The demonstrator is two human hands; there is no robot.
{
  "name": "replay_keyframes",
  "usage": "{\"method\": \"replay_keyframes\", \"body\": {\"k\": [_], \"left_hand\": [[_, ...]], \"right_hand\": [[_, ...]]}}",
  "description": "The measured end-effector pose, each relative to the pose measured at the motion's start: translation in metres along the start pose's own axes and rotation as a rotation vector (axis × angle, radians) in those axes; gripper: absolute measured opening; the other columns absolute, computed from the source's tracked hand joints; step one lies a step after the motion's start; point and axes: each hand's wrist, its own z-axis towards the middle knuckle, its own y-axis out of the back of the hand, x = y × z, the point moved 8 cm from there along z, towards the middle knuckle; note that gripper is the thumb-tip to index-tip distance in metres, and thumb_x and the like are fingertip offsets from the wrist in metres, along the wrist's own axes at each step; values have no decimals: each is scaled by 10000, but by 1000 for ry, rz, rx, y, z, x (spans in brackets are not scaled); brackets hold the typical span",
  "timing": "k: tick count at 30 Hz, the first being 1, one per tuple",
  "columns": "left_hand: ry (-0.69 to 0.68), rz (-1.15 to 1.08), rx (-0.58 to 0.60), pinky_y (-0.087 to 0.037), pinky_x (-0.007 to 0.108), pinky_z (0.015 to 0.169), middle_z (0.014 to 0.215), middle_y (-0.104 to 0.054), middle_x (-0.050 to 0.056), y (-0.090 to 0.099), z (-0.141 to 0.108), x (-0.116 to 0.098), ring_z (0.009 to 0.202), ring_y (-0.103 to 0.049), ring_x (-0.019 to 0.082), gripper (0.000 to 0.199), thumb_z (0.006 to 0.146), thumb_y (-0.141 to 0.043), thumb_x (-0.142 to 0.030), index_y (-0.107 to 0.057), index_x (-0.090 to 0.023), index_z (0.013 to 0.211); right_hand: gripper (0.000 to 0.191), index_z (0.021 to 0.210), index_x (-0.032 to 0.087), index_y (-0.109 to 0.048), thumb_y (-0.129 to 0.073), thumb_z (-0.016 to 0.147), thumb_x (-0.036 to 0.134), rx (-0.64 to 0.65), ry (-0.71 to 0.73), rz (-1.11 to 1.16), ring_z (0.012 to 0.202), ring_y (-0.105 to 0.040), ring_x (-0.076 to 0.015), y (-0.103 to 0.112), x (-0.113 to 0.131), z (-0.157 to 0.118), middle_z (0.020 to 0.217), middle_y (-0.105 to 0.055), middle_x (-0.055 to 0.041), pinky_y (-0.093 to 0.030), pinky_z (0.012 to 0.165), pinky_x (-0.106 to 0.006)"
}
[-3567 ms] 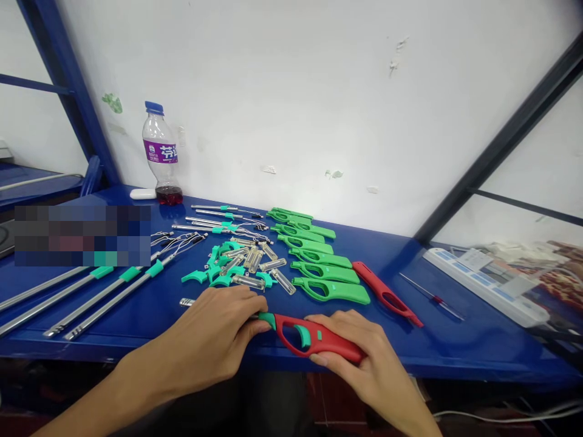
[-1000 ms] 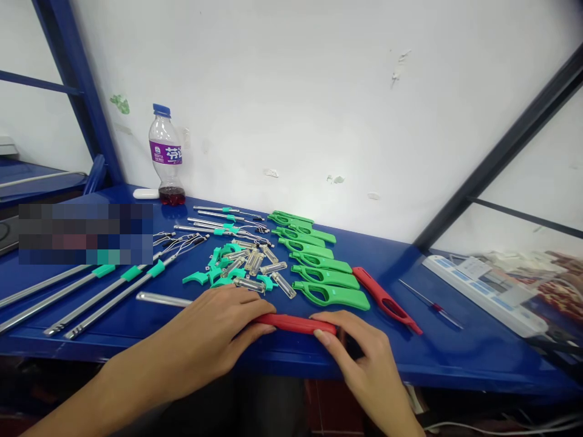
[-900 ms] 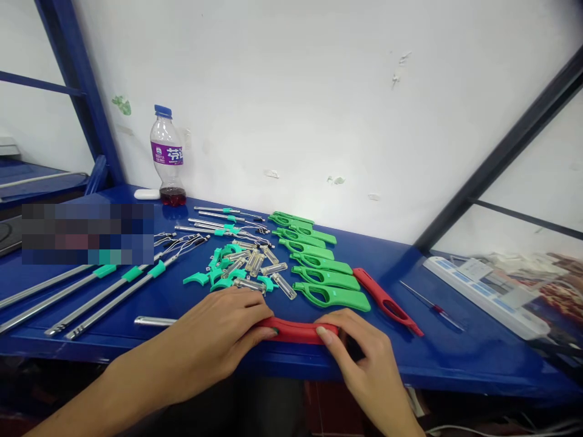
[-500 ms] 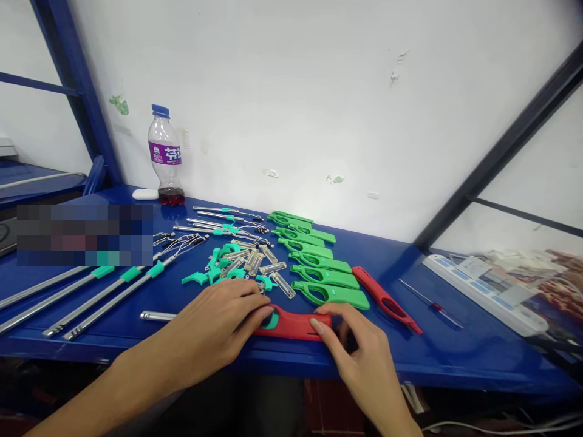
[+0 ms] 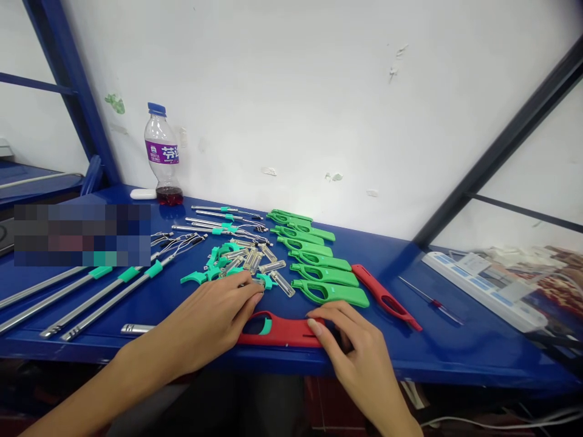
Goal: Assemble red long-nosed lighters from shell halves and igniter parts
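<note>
A red long-neck lighter [image 5: 285, 331] lies along the front edge of the blue table, its oval trigger opening showing a teal trigger [image 5: 264, 326]. From its left end a metal tube [image 5: 136, 329] sticks out beyond my wrist. My left hand [image 5: 214, 315] is closed over the lighter's front end, fingertips partly hidden. My right hand [image 5: 353, 340] grips the back end with thumb and fingers. Just behind my left hand lie teal triggers [image 5: 195, 277] and clear fuel tanks [image 5: 272, 266] in a loose heap.
Green lighter shells [image 5: 334, 294] lie in a row behind, beside another red shell [image 5: 387, 298]. Metal tubes with wires [image 5: 113, 300] spread at left. A screwdriver [image 5: 432, 301] and a power strip [image 5: 483, 291] are at right. A bottle [image 5: 163, 158] stands against the wall.
The red lighter has shifted left and slightly nearer, its tube sticking out further. My left thumb has moved off the trigger opening, while my right hand keeps its grip.
</note>
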Motion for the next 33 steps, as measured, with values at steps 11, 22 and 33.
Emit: {"method": "replay_keyframes", "body": {"k": [11, 22, 33], "left_hand": [[16, 10, 53, -534, 378, 832, 1141, -687, 94, 2, -1, -1, 968, -699, 252, 441, 1129, -324, -293, -754, -231, 1203], [-51, 78, 127, -485, 300, 797, 1131, -696, 40, 1, -7, 17, 943, -705, 201, 385, 1072, -438, -133, -750, -286, 1237], [-68, 98, 109, -436, 300, 727, 986, -705, 22, -1, 3, 15, 851, -694, 194, 283, 1076, -462, -144, -716, -231, 984]], "right_hand": [[203, 1030, 293, -754, -580, 1104, 365, -3, 14, -6, 966, -748, -199, -2, -1, -2, 1053, -765, -12, -510, 853, -291], [209, 1042, 303, -753, -566, 1111, 363, -19, 44, -24, 965, -751, -195, -2, 0, -2, 1056, -766, -4, -520, 852, -299], [241, 1211, 369, -737, -716, 1006, 493, 101, 90, -162, 1024, -741, -269, -8, 3, -9, 1199, -730, -18, -574, 930, -438]]}}
